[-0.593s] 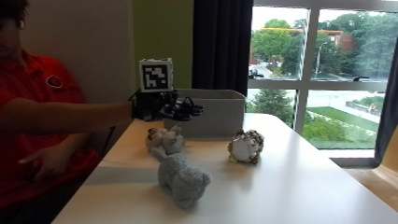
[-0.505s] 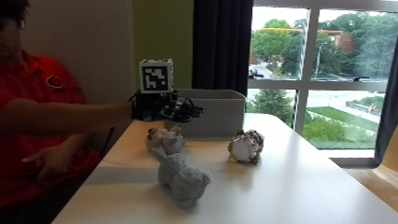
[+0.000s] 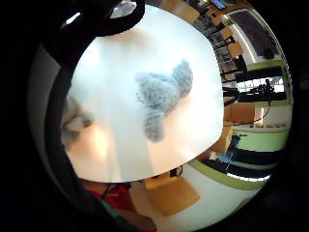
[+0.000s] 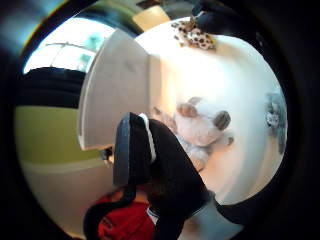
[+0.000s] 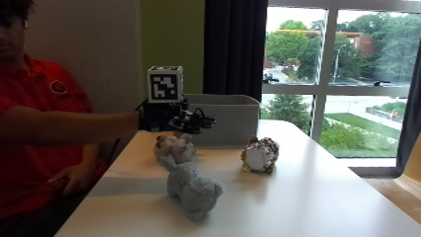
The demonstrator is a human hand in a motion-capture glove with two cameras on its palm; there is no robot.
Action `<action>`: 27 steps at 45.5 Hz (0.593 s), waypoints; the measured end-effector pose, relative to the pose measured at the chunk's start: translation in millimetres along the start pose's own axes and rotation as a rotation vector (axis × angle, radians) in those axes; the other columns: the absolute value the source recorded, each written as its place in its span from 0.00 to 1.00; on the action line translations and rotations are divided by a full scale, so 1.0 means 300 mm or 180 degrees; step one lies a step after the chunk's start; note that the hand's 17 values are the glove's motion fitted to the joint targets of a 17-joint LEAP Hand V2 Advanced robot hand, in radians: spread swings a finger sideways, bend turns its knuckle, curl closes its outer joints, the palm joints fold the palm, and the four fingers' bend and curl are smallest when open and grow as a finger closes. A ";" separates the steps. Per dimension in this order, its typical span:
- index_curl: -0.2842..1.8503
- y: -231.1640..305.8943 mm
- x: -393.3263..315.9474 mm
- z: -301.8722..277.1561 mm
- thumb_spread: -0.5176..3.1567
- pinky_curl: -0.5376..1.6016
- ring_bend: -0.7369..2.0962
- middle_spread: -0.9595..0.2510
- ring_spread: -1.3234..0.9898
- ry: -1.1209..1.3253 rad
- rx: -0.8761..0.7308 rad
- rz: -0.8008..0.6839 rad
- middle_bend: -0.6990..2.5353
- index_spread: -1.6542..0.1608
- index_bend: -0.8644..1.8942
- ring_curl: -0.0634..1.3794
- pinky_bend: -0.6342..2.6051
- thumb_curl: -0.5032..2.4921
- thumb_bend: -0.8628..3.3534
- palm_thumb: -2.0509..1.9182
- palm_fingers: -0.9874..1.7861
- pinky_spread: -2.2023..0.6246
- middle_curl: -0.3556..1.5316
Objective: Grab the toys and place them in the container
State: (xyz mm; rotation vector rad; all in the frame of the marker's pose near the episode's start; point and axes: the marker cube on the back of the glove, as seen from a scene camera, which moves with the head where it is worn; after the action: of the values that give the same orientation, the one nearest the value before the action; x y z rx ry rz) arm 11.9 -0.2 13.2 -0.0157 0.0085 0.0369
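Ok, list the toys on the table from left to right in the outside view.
Beige plush toy → grey plush toy → spotted plush toy.

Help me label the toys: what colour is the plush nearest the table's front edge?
Grey-blue, fuzzy plush toy; it shows best in the little finger side palm view.
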 end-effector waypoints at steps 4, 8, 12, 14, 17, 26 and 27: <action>0.25 0.001 0.014 0.004 0.45 0.37 0.33 0.69 0.49 0.0050 0.0029 -0.0025 0.27 0.71 0.42 0.12 0.37 0.18 0.18 0.48 0.37 0.77 0.29; 0.26 -0.004 0.039 0.010 0.46 0.38 0.33 0.69 0.49 0.0167 0.0061 -0.0001 0.27 0.70 0.42 0.13 0.37 0.18 0.18 0.48 0.37 0.77 0.30; 0.27 -0.012 0.078 0.013 0.46 0.38 0.33 0.68 0.49 0.0262 0.0068 0.0076 0.27 0.70 0.42 0.14 0.37 0.18 0.18 0.48 0.37 0.77 0.30; 0.27 -0.018 0.101 0.014 0.45 0.38 0.33 0.68 0.49 0.0261 0.0070 0.0125 0.27 0.70 0.42 0.14 0.37 0.19 0.18 0.48 0.37 0.77 0.31; 0.28 -0.030 0.138 0.019 0.45 0.38 0.33 0.68 0.49 0.0250 0.0086 0.0209 0.28 0.70 0.43 0.15 0.37 0.19 0.18 0.48 0.36 0.78 0.31; 0.29 -0.068 0.288 0.044 0.42 0.38 0.33 0.69 0.50 0.0383 0.0072 0.0498 0.28 0.69 0.43 0.16 0.35 0.20 0.18 0.49 0.35 0.79 0.33; 0.29 -0.071 0.303 0.048 0.42 0.38 0.33 0.69 0.50 0.0366 0.0056 0.0515 0.28 0.69 0.43 0.16 0.35 0.20 0.19 0.49 0.35 0.79 0.33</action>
State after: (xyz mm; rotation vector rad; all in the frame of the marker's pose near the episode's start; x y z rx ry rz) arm 103.6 -18.0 27.2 0.0006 0.1252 0.1978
